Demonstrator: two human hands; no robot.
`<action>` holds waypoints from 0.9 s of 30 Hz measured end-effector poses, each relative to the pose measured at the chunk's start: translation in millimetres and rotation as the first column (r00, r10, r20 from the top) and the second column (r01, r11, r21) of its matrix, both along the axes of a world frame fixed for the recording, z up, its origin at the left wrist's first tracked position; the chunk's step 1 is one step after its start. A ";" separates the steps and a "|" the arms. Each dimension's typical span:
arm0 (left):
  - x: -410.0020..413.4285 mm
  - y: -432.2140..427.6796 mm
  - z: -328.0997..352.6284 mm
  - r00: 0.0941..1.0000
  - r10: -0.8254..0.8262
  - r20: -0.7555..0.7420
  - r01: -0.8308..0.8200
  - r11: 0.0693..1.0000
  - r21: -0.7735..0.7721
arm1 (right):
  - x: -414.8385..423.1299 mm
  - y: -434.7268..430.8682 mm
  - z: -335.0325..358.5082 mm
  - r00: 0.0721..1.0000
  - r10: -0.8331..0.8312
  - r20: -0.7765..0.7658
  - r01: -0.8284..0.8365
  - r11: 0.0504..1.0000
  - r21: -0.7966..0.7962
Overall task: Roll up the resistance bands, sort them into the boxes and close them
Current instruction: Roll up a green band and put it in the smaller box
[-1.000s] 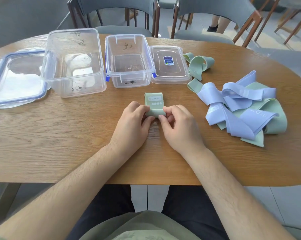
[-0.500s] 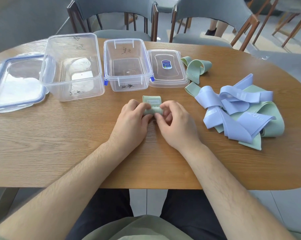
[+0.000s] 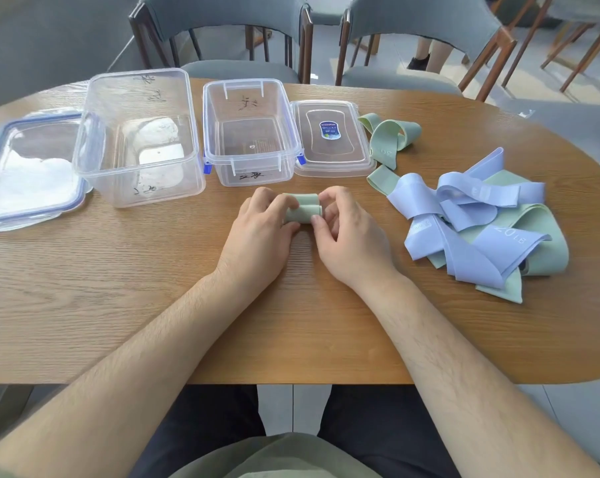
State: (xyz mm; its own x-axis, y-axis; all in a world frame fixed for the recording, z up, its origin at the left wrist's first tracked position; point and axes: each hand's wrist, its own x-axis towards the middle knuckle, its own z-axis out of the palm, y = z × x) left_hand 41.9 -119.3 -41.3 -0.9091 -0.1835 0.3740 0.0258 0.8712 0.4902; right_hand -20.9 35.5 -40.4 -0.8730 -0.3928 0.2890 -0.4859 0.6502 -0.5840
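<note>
Two hands hold one rolled green band (image 3: pixel 303 209): my left hand (image 3: pixel 257 232) pinches its left end, my right hand (image 3: pixel 353 243) its right end. A small open box (image 3: pixel 253 169) sits just beyond them.

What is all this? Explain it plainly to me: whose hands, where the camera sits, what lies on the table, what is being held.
No machine: a person works bare-handed; one camera on their head looks down. The left hand and right hand pinch a small green roll of band on the wooden table. Behind stand two open clear boxes: the large box, its large lid to its left, and the small box, its small lid to its right. To the right lie a loose green band and a pile of purple and green bands.
</note>
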 end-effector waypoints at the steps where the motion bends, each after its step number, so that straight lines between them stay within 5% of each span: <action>1: -2.2 -0.6 -0.9 1.000 0.008 -0.015 -0.009 1.000 -0.013 | -0.7 -0.6 -0.4 1.000 -0.007 0.000 0.007 1.000 -0.009; 7: -13.7 -2.9 -4.4 0.996 -0.004 -0.084 -0.006 0.993 -0.116 | -4.2 -1.2 -3.6 0.999 -0.023 -0.031 0.025 0.999 0.043; 17: -13.3 -3.8 -3.4 1.000 0.002 -0.021 -0.003 0.999 -0.038 | -11.4 -1.6 1.4 0.998 0.040 -0.058 -0.031 0.988 0.149; 24: -5.1 -2.1 -6.2 0.996 -0.010 -0.093 0.006 0.999 -0.049 | -7.2 3.1 0.0 0.997 0.059 -0.047 -0.053 0.992 0.111; 27: -1.0 -5.2 -2.3 0.994 -0.105 -0.009 0.105 0.994 0.003 | -4.3 4.6 -1.5 0.996 0.076 -0.051 -0.071 0.994 0.085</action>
